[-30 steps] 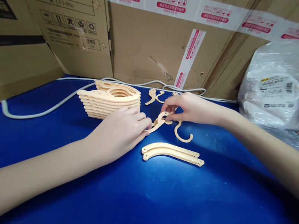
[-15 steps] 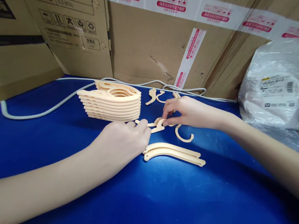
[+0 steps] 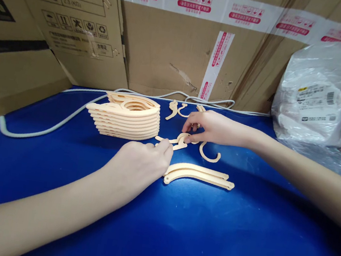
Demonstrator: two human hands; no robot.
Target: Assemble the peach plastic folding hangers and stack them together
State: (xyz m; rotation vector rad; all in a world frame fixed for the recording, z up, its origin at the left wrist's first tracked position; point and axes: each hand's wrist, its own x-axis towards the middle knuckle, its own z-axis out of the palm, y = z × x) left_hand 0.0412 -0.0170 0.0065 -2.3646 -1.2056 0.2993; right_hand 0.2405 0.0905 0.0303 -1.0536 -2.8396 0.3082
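Observation:
Cream folding-hanger parts lie on the blue table in the head view. My left hand [image 3: 144, 160] is closed, knuckles up, its fingertips pinching at the left part of a curved hanger piece [image 3: 181, 146]; the exact grip is partly hidden. Over that piece's right end hovers my right hand [image 3: 212, 128], thumb touching or just above it and fingers apart from the thumb. Just right of my left hand rest two curved hanger arms [image 3: 200, 176], side by side. A loose hook [image 3: 210, 157] lies below my right hand. Left of both hands stands a stack of folded hangers [image 3: 123, 121].
Behind my hands lie a small hanger part [image 3: 172, 110] and another hook [image 3: 183, 111]. A white cable [image 3: 58, 128] runs along the back and left. Cardboard boxes [image 3: 175, 51] wall off the rear. A plastic-wrapped bundle [image 3: 311, 106] sits at the back right.
My right hand's fingers have lifted slightly away from the thumb and shifted a little left. The left hand has barely moved, and the loose parts lie as before.

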